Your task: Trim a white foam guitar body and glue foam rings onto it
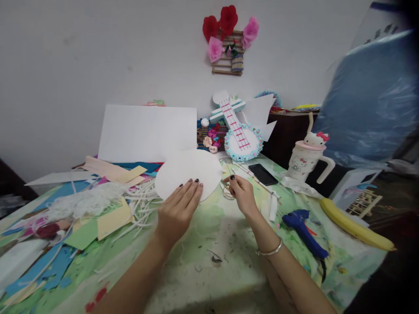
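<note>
My left hand (pixel 183 203) lies flat with fingers stretched out on a white oval board (pixel 183 168), pressing its lower part. Just right of the board, my right hand (pixel 241 192) is closed in a pinch, thumb and fingertips together. Thin gold-coloured loops (pixel 228 192) show beside and below those fingertips. Whatever lies inside the pinch is too small and partly hidden to name. A silver bangle (pixel 271 249) circles my right wrist.
Paper scraps, white string (pixel 87 200) and white strips (pixel 144 207) crowd the left. Behind stand a white sheet (pixel 147 133) and a craft banjo (pixel 242 139). On the right are a phone (pixel 262 174), blue glue gun (pixel 306 233), banana (pixel 355 224) and cup (pixel 306 161).
</note>
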A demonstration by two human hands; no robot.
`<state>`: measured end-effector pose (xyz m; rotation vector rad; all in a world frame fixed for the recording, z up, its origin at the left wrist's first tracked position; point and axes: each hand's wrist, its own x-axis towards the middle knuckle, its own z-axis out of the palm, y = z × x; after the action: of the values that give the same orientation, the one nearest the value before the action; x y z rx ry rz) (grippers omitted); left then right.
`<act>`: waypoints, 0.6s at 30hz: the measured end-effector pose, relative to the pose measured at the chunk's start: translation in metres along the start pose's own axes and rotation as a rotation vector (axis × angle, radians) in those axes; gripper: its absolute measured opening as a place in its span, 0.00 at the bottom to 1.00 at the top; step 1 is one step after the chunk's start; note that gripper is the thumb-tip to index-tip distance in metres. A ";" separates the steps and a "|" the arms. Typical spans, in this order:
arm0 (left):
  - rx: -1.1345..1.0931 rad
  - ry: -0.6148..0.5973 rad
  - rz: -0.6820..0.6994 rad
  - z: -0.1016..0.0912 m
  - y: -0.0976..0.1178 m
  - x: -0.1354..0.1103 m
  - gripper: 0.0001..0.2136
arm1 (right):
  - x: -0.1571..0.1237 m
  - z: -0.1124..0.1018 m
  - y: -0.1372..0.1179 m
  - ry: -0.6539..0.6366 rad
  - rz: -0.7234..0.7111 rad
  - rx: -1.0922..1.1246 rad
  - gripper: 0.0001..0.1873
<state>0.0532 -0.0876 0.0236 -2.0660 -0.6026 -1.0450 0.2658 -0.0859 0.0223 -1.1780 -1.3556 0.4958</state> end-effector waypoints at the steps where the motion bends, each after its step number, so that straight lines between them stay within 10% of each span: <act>1: 0.002 -0.017 0.002 0.002 0.001 -0.001 0.20 | 0.000 0.001 -0.002 -0.021 0.035 0.126 0.21; 7: -0.104 -0.038 -0.014 0.012 0.006 -0.003 0.23 | -0.002 0.005 -0.011 -0.040 0.188 0.616 0.18; 12: -0.200 0.105 -0.575 0.024 -0.002 -0.002 0.34 | 0.001 0.011 -0.006 0.087 0.256 0.682 0.21; 18: -1.284 0.114 -1.138 0.040 -0.005 -0.005 0.30 | 0.000 0.024 0.002 0.116 0.301 0.715 0.22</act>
<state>0.0662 -0.0540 0.0056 -2.5879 -1.3417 -2.7124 0.2450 -0.0766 0.0155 -0.7904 -0.7863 1.0124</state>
